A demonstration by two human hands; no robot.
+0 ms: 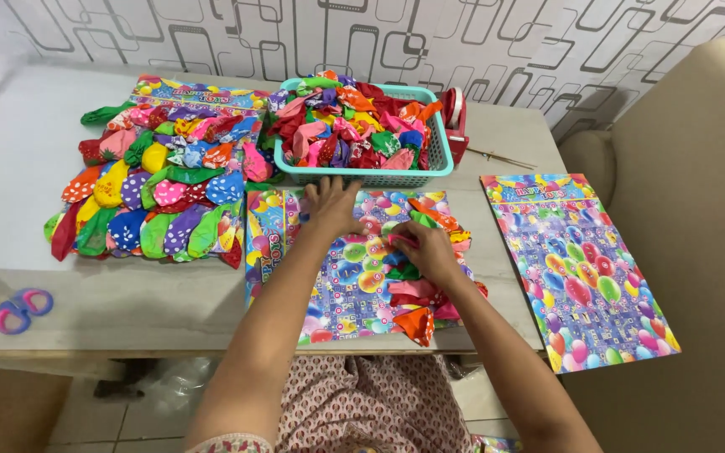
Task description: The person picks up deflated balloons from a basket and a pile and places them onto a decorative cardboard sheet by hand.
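My left hand (331, 205) lies flat, fingers spread, on a colourful balloon-printed card sheet (341, 289) in front of me. My right hand (426, 250) is closed on a pink uninflated balloon (398, 241) over the same sheet. A small heap of loose balloons (419, 298), red, orange, green and pink, lies on the sheet's right half, under and beside my right hand. Just beyond the sheet stands a teal plastic basket (439, 157) heaped with uninflated balloons.
At the left a card covered with rows of balloons (157, 180) lies on the table. Another printed card sheet (576, 268) lies at the right, overhanging the edge. A red tape dispenser (456, 117) stands behind the basket. Pink-and-blue scissors (20, 309) lie near left. A beige chair (698, 210) stands right.
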